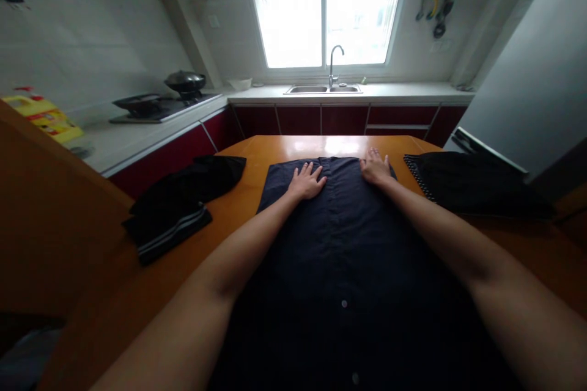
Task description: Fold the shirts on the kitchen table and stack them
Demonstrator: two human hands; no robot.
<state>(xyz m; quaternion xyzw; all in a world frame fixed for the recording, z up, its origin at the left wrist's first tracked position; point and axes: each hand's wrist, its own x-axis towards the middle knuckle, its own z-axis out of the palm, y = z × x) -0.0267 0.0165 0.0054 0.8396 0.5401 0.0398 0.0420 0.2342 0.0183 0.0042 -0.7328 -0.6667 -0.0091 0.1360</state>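
Clothing (pixel 183 186), its folds lost in black, lies left on the table (pixel 233 204); the left hand (pixel 307 183), spread flat, covers some navy shirt (pixel 328 232) mid-table, cut off below; the right hand (pixel 376 169), flat too, hides its far edge; rightward, black fabric (pixel 477 186) looks murky.

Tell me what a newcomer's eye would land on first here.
Probably the bright window above the sink, straight ahead. Next, likely the dark buttoned garment spread across the orange-brown table, the left hand and right hand resting near its far edge. A yellow jug stands out at far left.
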